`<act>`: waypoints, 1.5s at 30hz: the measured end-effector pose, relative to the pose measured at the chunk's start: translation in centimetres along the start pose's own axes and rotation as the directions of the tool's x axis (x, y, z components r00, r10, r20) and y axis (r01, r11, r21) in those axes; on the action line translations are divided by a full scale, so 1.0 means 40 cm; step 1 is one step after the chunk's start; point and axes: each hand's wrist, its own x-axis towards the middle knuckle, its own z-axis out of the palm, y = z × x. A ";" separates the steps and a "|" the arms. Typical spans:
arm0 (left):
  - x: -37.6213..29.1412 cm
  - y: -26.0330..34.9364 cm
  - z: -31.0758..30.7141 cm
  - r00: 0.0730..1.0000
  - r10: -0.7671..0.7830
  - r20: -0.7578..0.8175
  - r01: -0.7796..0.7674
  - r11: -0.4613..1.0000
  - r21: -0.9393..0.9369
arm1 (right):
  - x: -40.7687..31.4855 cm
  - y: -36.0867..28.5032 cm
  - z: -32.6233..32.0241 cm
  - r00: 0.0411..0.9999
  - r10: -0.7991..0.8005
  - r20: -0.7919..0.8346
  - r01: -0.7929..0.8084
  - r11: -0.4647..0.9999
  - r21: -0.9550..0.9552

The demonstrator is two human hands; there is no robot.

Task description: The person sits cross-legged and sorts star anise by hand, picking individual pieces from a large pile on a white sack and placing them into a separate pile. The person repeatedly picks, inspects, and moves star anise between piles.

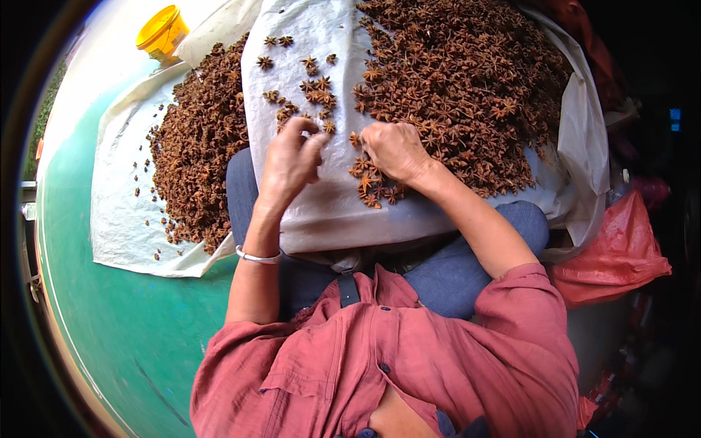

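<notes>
A large heap of dried star anise (460, 93) lies on a white plastic woven sheet (323, 202) in front of me. My right hand (397, 150) is at the heap's left edge, its fingers bunched and pointing down. Its fingertips are hidden, so I cannot tell whether they pinch a pod. Below it sits a small cluster of star anise (372, 183). My left hand (293, 153), blurred, is over the left part of the sheet with thumb and forefinger apart and no pod visible between them. Several loose star anise (320, 96) lie scattered just beyond it.
To the left, a second heap of smaller, broken-looking brown pieces (200, 148) lies on another white sheet (123, 219) on the green floor (126, 323). A yellow bucket (162, 33) stands at the far left. A red plastic bag (613, 257) lies at the right, near my knee.
</notes>
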 end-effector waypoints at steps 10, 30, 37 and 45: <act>-0.005 0.019 0.065 0.838 0.431 0.336 -0.544 0.717 0.436 | -0.065 0.030 -0.138 0.965 0.242 -0.099 -0.211 0.944 0.254; 0.006 -0.058 -0.041 0.988 0.137 -0.073 -0.123 0.978 0.170 | -0.063 0.055 -0.061 0.828 0.328 -0.455 -0.149 0.911 0.385; -0.016 -0.068 -0.019 0.810 0.571 -0.131 -0.414 0.716 0.563 | -0.066 0.022 -0.037 0.924 0.241 -0.295 -0.197 0.965 0.174; 0.004 -0.056 0.002 0.941 0.310 -0.135 -0.291 0.946 0.142 | 0.041 0.055 0.009 0.968 0.072 -0.241 -0.092 0.993 -0.070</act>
